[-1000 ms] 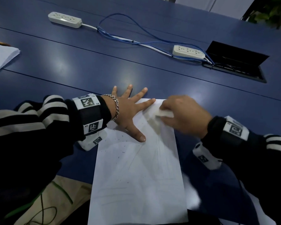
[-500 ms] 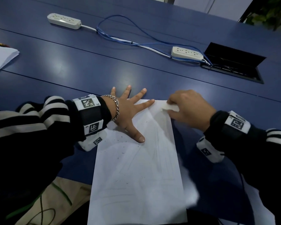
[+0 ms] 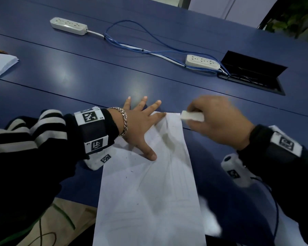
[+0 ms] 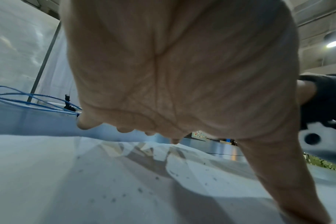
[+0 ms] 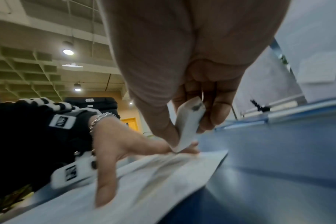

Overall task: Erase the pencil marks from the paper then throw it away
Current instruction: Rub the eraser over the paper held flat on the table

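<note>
A white sheet of paper (image 3: 149, 192) with faint pencil lines and dark eraser crumbs lies on the blue table (image 3: 96, 77), reaching to its near edge. My left hand (image 3: 140, 125) lies flat with spread fingers on the sheet's far left corner, pressing it down; its palm (image 4: 182, 68) fills the left wrist view over the wrinkled paper (image 4: 86, 181). My right hand (image 3: 215, 119) pinches a white eraser (image 3: 192, 115) at the sheet's far right corner. In the right wrist view the eraser (image 5: 188, 125) sits between thumb and fingers, just above the paper (image 5: 153, 181).
Two white power strips (image 3: 68, 25) (image 3: 202, 62) joined by blue cables (image 3: 149, 45) lie farther back. An open black cable hatch (image 3: 251, 73) is at the right. A paper stack (image 3: 0, 63) with a pencil sits at the far left edge.
My right hand with the eraser has slid away from me and rightwards, from the sheet's upper middle to its far right corner. The left hand has stayed put.
</note>
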Action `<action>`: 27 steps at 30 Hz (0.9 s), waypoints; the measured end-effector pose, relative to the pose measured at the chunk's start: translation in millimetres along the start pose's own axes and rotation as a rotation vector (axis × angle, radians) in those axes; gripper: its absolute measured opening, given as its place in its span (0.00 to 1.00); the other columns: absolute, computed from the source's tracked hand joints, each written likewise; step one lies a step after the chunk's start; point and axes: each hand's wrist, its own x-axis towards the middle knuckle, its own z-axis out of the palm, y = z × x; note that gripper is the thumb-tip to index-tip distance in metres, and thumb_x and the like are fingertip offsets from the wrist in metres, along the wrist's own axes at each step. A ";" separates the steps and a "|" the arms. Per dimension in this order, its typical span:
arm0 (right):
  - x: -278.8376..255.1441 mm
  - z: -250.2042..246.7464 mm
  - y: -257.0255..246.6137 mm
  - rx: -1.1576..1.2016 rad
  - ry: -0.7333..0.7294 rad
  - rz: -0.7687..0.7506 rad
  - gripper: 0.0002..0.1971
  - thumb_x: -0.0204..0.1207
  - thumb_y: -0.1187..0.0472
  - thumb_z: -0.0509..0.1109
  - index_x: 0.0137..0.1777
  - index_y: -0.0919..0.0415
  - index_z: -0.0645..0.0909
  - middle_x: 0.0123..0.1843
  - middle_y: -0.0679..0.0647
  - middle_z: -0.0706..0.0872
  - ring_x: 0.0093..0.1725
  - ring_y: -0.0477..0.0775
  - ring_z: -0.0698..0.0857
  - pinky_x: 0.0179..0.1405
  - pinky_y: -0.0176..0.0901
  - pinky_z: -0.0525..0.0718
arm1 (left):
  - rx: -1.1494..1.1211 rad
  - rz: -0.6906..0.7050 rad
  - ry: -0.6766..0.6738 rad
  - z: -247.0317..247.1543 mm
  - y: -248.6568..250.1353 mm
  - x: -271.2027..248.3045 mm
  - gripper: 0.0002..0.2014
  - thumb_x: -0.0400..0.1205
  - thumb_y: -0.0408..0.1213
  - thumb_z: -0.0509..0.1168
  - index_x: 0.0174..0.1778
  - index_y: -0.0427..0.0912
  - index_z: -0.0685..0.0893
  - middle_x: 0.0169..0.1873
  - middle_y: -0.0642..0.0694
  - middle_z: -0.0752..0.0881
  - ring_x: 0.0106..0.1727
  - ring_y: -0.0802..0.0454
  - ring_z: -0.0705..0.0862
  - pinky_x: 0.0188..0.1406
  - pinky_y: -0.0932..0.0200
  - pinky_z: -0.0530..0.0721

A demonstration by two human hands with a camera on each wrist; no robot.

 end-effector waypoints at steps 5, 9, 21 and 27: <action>-17.7 38.0 -14.9 0.118 -0.149 -0.035 0.15 0.74 0.43 0.74 0.52 0.52 0.86 0.46 0.46 0.87 0.46 0.51 0.84 0.49 0.51 0.84 | -0.004 0.001 -0.056 -0.4 1.2 -0.5 0.69 0.57 0.87 0.68 0.83 0.77 0.27 0.83 0.57 0.17 0.87 0.30 0.24 0.78 0.11 0.38; -9.1 36.5 -2.9 0.042 -0.118 -0.015 0.14 0.76 0.44 0.73 0.51 0.54 0.85 0.46 0.47 0.86 0.48 0.54 0.84 0.48 0.51 0.83 | -0.009 -0.004 -0.066 -1.0 -0.9 0.0 0.71 0.53 0.89 0.68 0.80 0.80 0.25 0.82 0.59 0.16 0.86 0.28 0.23 0.75 0.07 0.39; 12.5 37.3 -16.6 0.007 -0.097 -0.005 0.16 0.75 0.43 0.68 0.51 0.54 0.83 0.45 0.50 0.85 0.47 0.60 0.85 0.45 0.52 0.82 | -0.058 -0.056 -0.071 1.7 -1.0 -1.9 0.74 0.43 0.90 0.69 0.74 0.86 0.21 0.82 0.59 0.15 0.84 0.28 0.20 0.73 0.08 0.33; -8.3 43.2 -49.9 0.037 -0.070 -0.144 0.09 0.77 0.49 0.71 0.52 0.52 0.79 0.50 0.50 0.87 0.44 0.56 0.84 0.37 0.45 0.74 | -0.023 -0.044 -0.076 0.5 -0.3 -1.8 0.71 0.42 0.91 0.67 0.61 0.88 0.14 0.82 0.57 0.15 0.84 0.27 0.20 0.74 0.09 0.34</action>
